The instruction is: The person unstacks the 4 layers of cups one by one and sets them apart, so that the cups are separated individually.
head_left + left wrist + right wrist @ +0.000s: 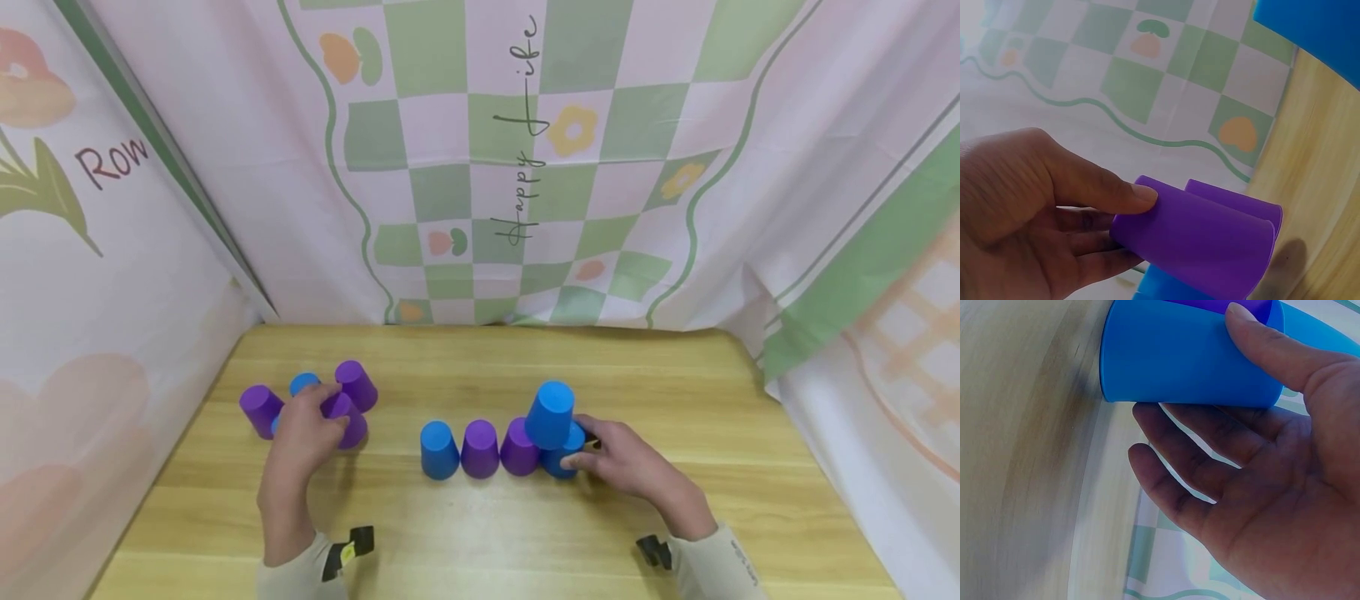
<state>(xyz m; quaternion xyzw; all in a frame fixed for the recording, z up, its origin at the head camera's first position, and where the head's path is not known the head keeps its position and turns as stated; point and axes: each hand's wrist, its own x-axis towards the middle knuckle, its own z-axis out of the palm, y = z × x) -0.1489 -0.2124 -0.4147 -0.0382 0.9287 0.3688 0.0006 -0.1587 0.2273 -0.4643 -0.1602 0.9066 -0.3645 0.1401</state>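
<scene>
In the head view my left hand point(303, 433) is at the left group of upside-down cups. Its thumb and fingers pinch a purple cup point(352, 427) near the narrow base; the left wrist view shows the thumb on that purple cup point(1200, 240). My right hand point(626, 460) is at the right end of a row of cups, thumb and fingers around the end blue cup point(557, 463). Close up, the thumb lies on one side of this blue cup point(1185, 356), fingertips against the other. Another blue cup point(552, 415) rests above the row's last two cups.
The row also holds a blue cup point(438, 452) and purple cups point(480, 450) point(517, 448). Around my left hand stand purple cups point(260, 408) point(357, 385) and a blue cup point(303, 383). A patterned curtain point(502, 192) rises behind the wooden table point(480, 542).
</scene>
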